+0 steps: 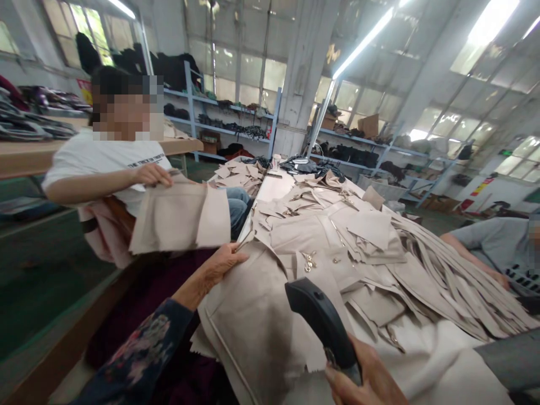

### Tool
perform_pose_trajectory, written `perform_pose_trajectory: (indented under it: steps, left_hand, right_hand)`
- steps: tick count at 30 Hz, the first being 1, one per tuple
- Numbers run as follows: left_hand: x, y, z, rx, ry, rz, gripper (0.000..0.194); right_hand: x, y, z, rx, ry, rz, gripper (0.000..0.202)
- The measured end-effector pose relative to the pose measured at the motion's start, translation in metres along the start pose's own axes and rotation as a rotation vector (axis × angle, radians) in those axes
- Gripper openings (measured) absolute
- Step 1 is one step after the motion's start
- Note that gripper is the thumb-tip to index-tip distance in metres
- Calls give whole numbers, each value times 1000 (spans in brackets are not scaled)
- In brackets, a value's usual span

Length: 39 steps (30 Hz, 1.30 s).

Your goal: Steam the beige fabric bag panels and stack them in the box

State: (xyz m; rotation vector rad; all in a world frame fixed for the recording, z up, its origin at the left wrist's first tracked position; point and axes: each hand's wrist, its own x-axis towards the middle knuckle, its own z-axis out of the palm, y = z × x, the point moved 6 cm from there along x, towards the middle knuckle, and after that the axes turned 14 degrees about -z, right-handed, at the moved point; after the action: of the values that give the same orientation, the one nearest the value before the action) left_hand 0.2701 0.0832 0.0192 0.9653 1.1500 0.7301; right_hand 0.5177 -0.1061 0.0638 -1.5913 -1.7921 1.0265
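Note:
My left hand [221,264] is closed on the upper left edge of a beige fabric panel [253,315], which drapes over the near table edge. A raised seam runs along the panel's left side. In my right hand [367,371] is a black curved handheld tool [324,315], its fingers wrapped round the lower grip. The tool's blunt head hovers over or rests near the panel; whether it touches, I cannot tell. Its exact kind is unclear. Gold metal clasps [310,260] lie on the fabric just past the panel.
Beige pieces [371,230] and long strips [455,270] cover much of the white table [276,188]. At left, a seated person holds a stitched beige panel [181,216]. Another person's arm [472,253] rests at the right. Loaded blue shelves [236,129] line the back wall.

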Motion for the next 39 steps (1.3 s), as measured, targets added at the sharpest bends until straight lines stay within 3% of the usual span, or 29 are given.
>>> perform_pose_trajectory:
  steps: [6, 12, 16, 19, 23, 29, 34, 39]
  left_hand:
    - [-54, 20, 30, -115, -127, 36, 52]
    - [-88, 16, 49, -72, -176, 117, 44]
    - [-106, 11, 57, -50, -46, 228, 39]
    - [-119, 0, 67, -203, 49, 257, 44]
    - [-136, -28, 81, -409, 141, 160, 50]
    - [-150, -76, 89, -536, 228, 15, 47]
    - [-153, -81, 87, -310, 272, 155, 44]
    - [-155, -77, 77, -352, 266, 120, 47]
  right_hand:
    - [7, -31, 10, 174, -76, -66, 10]
    - [3, -56, 10, 262, -88, -88, 12]
    - [-3, -66, 13, 264, -101, -115, 13]
    - [-9, -72, 17, 198, -62, -142, 13]
    - [-21, -69, 20, 102, 25, -147, 29]
    - [-40, -57, 21, 135, -16, -110, 38]
    - [-46, -70, 21, 4, 42, -199, 32]
    - [-53, -65, 24, 57, -66, -126, 31]
